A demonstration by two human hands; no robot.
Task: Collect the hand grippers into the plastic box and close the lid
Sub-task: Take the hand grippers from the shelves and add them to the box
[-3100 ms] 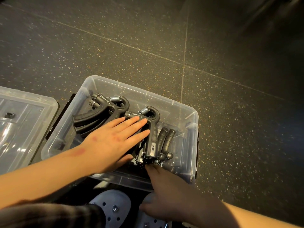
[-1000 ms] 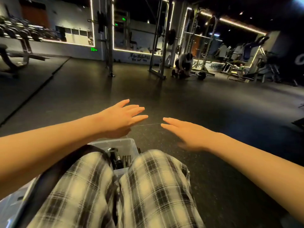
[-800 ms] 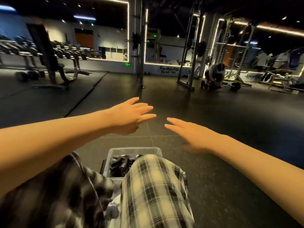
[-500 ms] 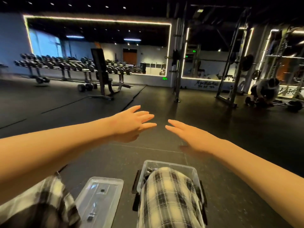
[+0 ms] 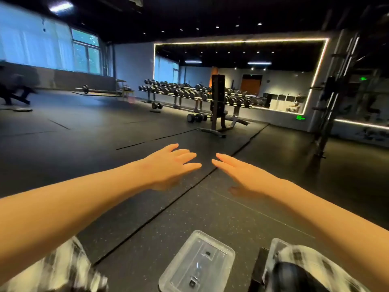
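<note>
Head view: the clear lid [image 5: 196,264] lies flat on the floor [image 5: 126,135], down below the gap between the left hand [image 5: 168,165] and the right hand [image 5: 244,175], closer to the person. Its long side points away toward the hands, leaning a little right. The plastic box [image 5: 272,248] sits under the right arm, mostly hidden by a checked trouser leg [image 5: 305,262]. Both hands reach forward, palms down, fingers straight, holding nothing. Far past them stands a dumbbell rack [image 5: 189,93].
</note>
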